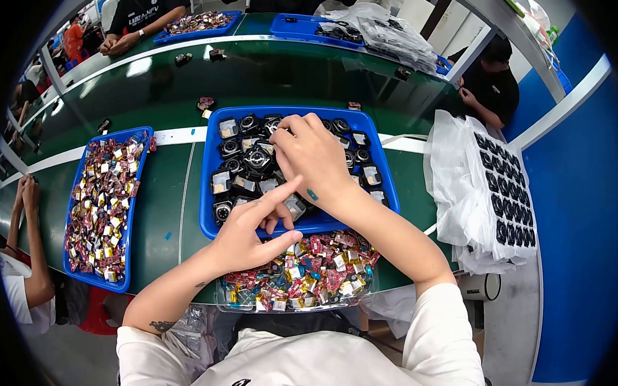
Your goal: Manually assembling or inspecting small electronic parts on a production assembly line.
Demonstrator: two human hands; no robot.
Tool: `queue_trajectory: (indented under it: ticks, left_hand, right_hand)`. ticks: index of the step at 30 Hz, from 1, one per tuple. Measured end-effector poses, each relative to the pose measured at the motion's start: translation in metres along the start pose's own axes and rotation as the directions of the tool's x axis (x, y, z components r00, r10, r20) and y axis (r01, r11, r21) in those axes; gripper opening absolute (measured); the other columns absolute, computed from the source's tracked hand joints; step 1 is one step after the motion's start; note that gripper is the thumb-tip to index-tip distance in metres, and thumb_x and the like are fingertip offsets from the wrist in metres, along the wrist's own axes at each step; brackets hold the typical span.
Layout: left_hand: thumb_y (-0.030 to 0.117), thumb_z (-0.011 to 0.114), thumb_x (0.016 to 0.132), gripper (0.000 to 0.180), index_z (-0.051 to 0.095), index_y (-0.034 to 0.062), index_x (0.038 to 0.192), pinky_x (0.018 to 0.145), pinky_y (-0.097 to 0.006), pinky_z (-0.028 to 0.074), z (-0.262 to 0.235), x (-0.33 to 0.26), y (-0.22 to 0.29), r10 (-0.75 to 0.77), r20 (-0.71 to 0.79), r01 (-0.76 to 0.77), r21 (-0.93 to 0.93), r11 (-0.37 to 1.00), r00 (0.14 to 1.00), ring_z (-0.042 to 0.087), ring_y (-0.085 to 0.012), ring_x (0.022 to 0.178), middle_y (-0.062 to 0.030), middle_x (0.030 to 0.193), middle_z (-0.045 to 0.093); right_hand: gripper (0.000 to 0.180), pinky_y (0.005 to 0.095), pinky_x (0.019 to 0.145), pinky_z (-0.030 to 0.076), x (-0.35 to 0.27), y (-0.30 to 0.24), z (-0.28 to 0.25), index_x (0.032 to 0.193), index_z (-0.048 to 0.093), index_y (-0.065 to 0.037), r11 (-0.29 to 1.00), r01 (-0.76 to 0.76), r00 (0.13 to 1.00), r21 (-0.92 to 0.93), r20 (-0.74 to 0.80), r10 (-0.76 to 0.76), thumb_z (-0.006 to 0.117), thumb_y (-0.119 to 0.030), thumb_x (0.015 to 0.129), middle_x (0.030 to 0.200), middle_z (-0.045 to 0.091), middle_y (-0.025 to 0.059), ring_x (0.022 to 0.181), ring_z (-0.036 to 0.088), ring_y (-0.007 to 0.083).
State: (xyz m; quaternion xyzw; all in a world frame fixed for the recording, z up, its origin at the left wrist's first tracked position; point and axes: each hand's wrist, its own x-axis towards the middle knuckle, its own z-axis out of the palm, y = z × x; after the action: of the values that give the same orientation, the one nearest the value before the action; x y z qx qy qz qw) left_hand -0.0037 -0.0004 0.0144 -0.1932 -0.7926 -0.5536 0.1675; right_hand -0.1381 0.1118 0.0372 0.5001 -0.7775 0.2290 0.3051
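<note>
On the green counter [164, 200] we see a blue tray [207, 181], which holds black pieces with round faces [259, 158]. The right hand [314, 155] is above them, its fingers bent downward; we cannot tell if it grips one. The left hand [256, 225] is near the front edge, thumb and forefinger spread wide apart.

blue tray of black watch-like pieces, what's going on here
Someone's right hand reaches over black watch-like pieces in the blue tray; whether it grips one is hidden. The left hand is open over the tray's near side, fingers spread. Red and white parts fill the clear tray in front.
</note>
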Motion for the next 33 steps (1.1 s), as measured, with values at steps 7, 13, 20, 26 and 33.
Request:
queue_trajectory:
  ticks: [7, 13, 20, 26, 33]
  left_hand:
    - [0.01, 0.071, 0.075, 0.02, 0.062, 0.0026, 0.092, 0.045, -0.021, 0.034, -0.001, -0.008, -0.01, 0.031, 0.007, -0.031, -0.007, 0.999, 0.999, 0.044, -0.0071, 0.047, -0.0006, 0.059, 0.055]
    - [0.006, 0.061, 0.085, 0.023, 0.057, 0.0016, 0.108, 0.046, -0.019, 0.033, 0.0, -0.008, -0.01, -0.128, -0.045, 0.12, -0.151, 0.981, 0.991, 0.043, -0.0023, 0.048, 0.0016, 0.06, 0.056]
    - [0.021, 0.055, 0.094, 0.037, 0.056, 0.0002, 0.064, 0.045, -0.022, 0.034, -0.01, -0.003, -0.01, -0.216, -0.095, 0.202, -0.143, 0.969, 0.972, 0.046, -0.0046, 0.049, -0.0008, 0.054, 0.053]
    - [0.021, 0.056, 0.093, 0.038, 0.057, -0.0004, 0.062, 0.042, -0.024, 0.032, -0.006, -0.006, -0.019, -0.182, -0.086, 0.179, -0.043, 0.983, 0.979, 0.044, -0.0048, 0.047, -0.0009, 0.052, 0.054]
    - [0.017, 0.061, 0.089, 0.025, 0.061, 0.0006, 0.07, 0.046, -0.021, 0.035, -0.003, -0.006, -0.021, -0.217, -0.104, 0.202, -0.136, 0.97, 0.971, 0.046, -0.0044, 0.051, -0.0009, 0.059, 0.057]
  right_hand:
    - [0.008, 0.0324, 0.065, 0.049, -0.009, -0.005, -0.001, 0.081, 0.063, -0.008, 1.0, 0.022, 1.0, 0.001, 0.019, -0.022, 0.066, -0.008, 0.074, 0.088, 0.06, 0.0028, 0.081, 0.055, 0.0222]
    - [0.007, 0.0336, 0.063, 0.048, -0.016, -0.006, -0.017, 0.078, 0.063, -0.006, 0.97, -0.078, 0.995, 0.232, 0.073, 0.063, 0.067, -0.011, 0.076, 0.076, 0.062, 0.0062, 0.069, 0.059, 0.0247]
    - [0.015, 0.0392, 0.085, 0.045, -0.058, -0.018, -0.054, 0.079, 0.067, -0.008, 0.858, 0.011, 0.879, 0.514, 0.403, -0.253, 0.074, -0.018, 0.07, 0.115, 0.056, 0.011, 0.107, 0.052, 0.0295]
    - [0.029, 0.0421, 0.094, 0.038, -0.073, -0.029, -0.047, 0.096, 0.069, -0.009, 0.926, 0.058, 0.831, 0.374, 0.496, -0.252, 0.071, -0.026, 0.073, 0.122, 0.053, 0.0091, 0.12, 0.044, 0.0274]
    - [0.03, 0.0387, 0.086, 0.043, -0.079, -0.022, -0.044, 0.093, 0.068, -0.008, 0.809, -0.006, 0.935, 0.588, 0.29, -0.204, 0.078, -0.016, 0.066, 0.108, 0.061, 0.007, 0.104, 0.055, 0.0264]
